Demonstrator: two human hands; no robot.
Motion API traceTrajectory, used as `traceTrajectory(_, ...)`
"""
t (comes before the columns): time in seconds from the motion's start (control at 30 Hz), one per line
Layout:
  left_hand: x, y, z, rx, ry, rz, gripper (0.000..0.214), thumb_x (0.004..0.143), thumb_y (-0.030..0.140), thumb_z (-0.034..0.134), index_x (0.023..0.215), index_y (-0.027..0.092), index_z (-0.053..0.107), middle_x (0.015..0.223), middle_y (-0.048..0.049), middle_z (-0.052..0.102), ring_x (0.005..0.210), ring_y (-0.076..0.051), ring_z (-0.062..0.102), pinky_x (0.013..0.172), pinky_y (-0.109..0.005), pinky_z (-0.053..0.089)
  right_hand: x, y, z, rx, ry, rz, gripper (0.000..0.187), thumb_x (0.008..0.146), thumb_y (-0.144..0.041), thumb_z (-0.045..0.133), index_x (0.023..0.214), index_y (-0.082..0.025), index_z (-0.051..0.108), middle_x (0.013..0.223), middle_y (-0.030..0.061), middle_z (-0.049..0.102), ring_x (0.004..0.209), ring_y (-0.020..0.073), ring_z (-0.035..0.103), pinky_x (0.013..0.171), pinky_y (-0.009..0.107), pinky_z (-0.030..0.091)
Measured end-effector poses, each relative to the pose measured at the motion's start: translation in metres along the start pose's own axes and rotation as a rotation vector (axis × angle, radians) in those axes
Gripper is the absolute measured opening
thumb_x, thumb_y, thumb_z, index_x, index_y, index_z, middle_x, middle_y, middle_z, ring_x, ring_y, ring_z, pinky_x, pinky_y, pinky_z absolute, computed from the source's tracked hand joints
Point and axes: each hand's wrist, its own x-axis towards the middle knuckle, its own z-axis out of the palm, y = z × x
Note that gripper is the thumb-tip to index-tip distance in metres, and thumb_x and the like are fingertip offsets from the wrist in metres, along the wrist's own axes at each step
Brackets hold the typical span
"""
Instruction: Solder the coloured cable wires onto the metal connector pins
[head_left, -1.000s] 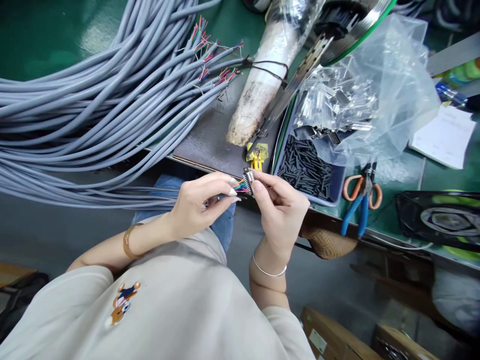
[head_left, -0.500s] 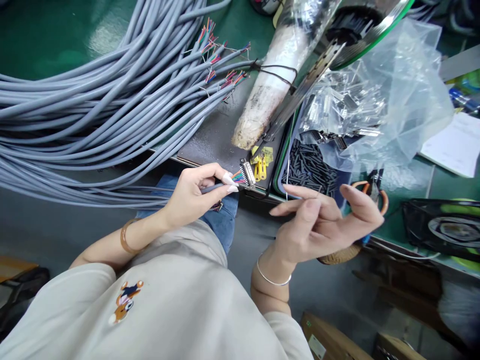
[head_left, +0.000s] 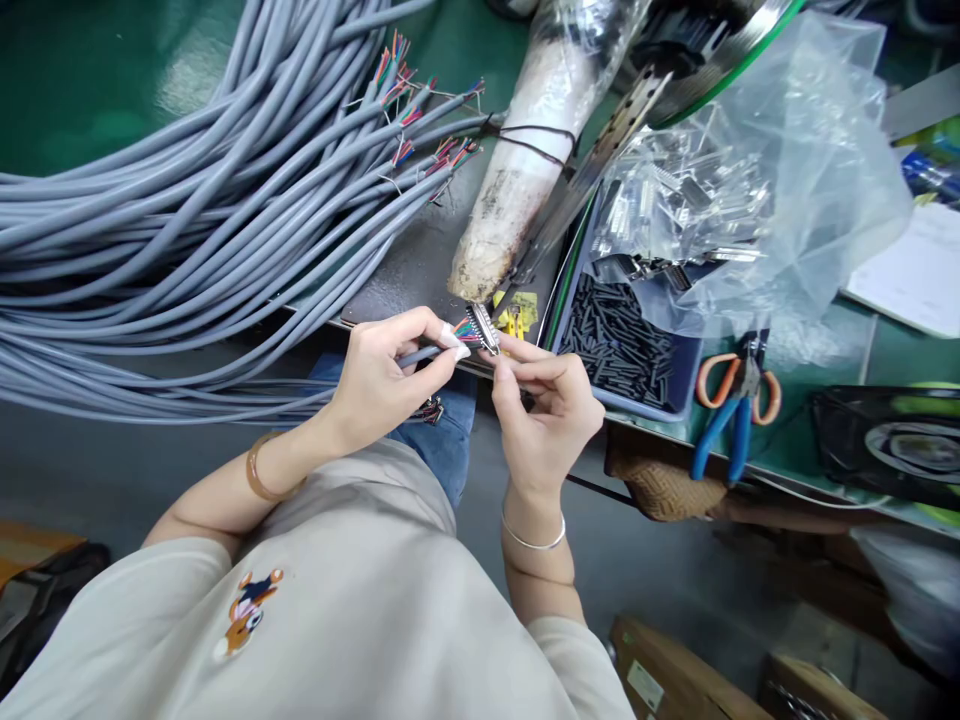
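My left hand (head_left: 386, 375) pinches the end of a grey cable (head_left: 416, 354) just behind its fanned coloured wires. A small metal connector (head_left: 481, 328) sits on those wires. My right hand (head_left: 541, 410) is closed, with thumb and fingertips pressed together right at the connector's lower edge. Whether it holds a small part I cannot make out. Both hands hover at the front edge of the bench, over my lap.
A big bundle of grey cables (head_left: 187, 220) with stripped coloured ends covers the left of the green bench. A blue tray (head_left: 679, 385) of black sleeves, a clear bag of metal parts (head_left: 720, 180), a wrapped roll (head_left: 517, 190), blue-and-orange pliers (head_left: 724, 400) and cardboard boxes (head_left: 675, 675) lie around.
My right hand, spread open to the right half a second ago, has come back to the connector and closed. My left hand kept hold of the cable throughout.
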Motion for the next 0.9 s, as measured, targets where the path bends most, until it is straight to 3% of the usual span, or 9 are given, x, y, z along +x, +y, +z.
traceTrajectory(0.2,0.007,0.0,0.002,0.065,0.032,0.039,0.007,0.082,0.016,0.07,0.077,0.015,0.065,0.07,0.0002,0.071,0.043,-0.002,0.038,0.041,-0.017,0.028,0.009,0.002,0.0,-0.001,-0.012,-0.021,0.013,0.095,-0.023,0.069,0.088,-0.024,0.059,0.113,0.0063,0.082,0.095,0.0197,0.082,0.08,0.033,0.07)
traceTrajectory(0.6,0.012,0.002,0.003,0.095,0.055,0.095,0.009,0.081,0.014,0.071,0.077,0.016,0.064,0.067,0.0037,0.065,0.044,-0.001,0.038,0.042,-0.017,0.029,0.019,0.002,-0.001,0.003,-0.014,-0.021,0.012,0.094,-0.025,0.071,0.087,-0.023,0.062,0.109,0.0057,0.083,0.097,0.0205,0.081,0.083,0.036,0.07)
traceTrajectory(0.9,0.014,0.004,0.002,0.139,0.083,0.207,0.007,0.085,0.014,0.073,0.081,0.016,0.067,0.076,0.0022,0.072,0.047,-0.001,0.041,0.044,-0.016,0.032,0.027,-0.006,-0.003,-0.017,-0.039,-0.021,0.007,0.093,-0.023,0.072,0.087,-0.024,0.069,0.112,0.0041,0.082,0.097,0.0218,0.082,0.081,0.036,0.071)
